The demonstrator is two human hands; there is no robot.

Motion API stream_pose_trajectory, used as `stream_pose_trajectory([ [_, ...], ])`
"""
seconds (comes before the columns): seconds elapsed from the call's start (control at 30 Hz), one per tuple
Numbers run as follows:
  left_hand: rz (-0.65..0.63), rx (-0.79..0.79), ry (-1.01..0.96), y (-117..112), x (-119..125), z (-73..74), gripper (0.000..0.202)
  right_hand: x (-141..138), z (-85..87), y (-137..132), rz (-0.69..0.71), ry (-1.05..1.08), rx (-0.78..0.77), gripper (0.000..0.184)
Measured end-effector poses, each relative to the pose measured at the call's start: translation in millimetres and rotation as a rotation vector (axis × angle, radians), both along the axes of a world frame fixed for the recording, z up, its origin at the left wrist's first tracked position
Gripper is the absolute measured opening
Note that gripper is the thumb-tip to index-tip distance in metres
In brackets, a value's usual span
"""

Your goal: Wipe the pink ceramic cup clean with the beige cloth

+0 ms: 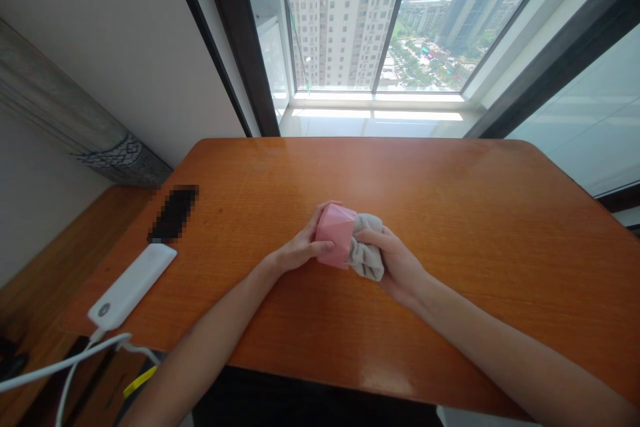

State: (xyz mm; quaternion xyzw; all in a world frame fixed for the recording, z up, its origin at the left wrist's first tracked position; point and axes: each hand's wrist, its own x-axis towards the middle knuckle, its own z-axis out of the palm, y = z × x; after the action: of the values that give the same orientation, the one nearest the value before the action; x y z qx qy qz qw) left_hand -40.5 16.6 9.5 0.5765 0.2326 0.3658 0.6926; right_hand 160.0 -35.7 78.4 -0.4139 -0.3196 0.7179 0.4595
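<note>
My left hand [306,240] is closed round a pink box-like container [336,235] with angled faces, its thumb on the near side. On the right, my right hand [397,260] grips a bunched light grey cloth [367,248]. The cloth presses against the container's right end; whether part of it is inside, I cannot tell. Both things are held together above the middle of the wooden table [440,200]. The fingers of my right hand are partly hidden behind the cloth.
A white power bank [133,287] with white cables [70,363] lies at the table's left edge. Behind it is a blurred-out black object [174,213]. A window [375,33] stands beyond the far edge, with a curtain [85,107] at the left.
</note>
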Motion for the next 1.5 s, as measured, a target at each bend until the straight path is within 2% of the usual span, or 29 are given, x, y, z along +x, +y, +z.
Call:
stream_pose_trajectory([
  [0.1, 0.009, 0.005, 0.005, 0, 0, -1.0, 0.097, -2, 0.1, -2, -0.033, 0.01, -0.021, 0.023],
  [0.3, -0.021, 0.017, 0.012, 0, -1, -2.1, 0.092, -1, -5.2, -3, -0.011, -0.1, 0.085, 0.016],
  [0.57, -0.02, 0.014, -0.003, 0, -1, -6.3, 0.085, 4, -11.9, -3, 0.186, -0.35, 0.296, 0.013],
  [0.73, -0.014, -0.016, -0.041, -1, 0, -6.9, 0.083, 6, -14.2, -4, 0.242, -0.413, 0.44, 0.01],
  [0.87, -0.028, -0.071, -0.05, 0, 0, -8.0, 0.087, 9, -15.6, -4, 0.293, -0.456, 0.599, 0.012],
  [1.03, -0.032, -0.094, -0.068, 1, 0, -4.1, 0.089, 14, -18.9, 0, 0.32, -0.571, 0.889, 0.014],
  [1.2, 0.018, -0.113, -0.074, -2, 1, -6.1, 0.084, 18, -26.5, 5, 0.357, -0.755, 1.099, 0.017],
  [1.33, -0.016, -0.119, -0.068, -2, -1, -10.6, 0.083, 22, -29.6, 8, 0.385, -0.897, 1.262, 0.018],
  [1.5, -0.054, -0.082, -0.067, 2, -1, -7.6, 0.086, 24, -26.6, 10, 0.477, -1.146, 1.404, 0.021],
])
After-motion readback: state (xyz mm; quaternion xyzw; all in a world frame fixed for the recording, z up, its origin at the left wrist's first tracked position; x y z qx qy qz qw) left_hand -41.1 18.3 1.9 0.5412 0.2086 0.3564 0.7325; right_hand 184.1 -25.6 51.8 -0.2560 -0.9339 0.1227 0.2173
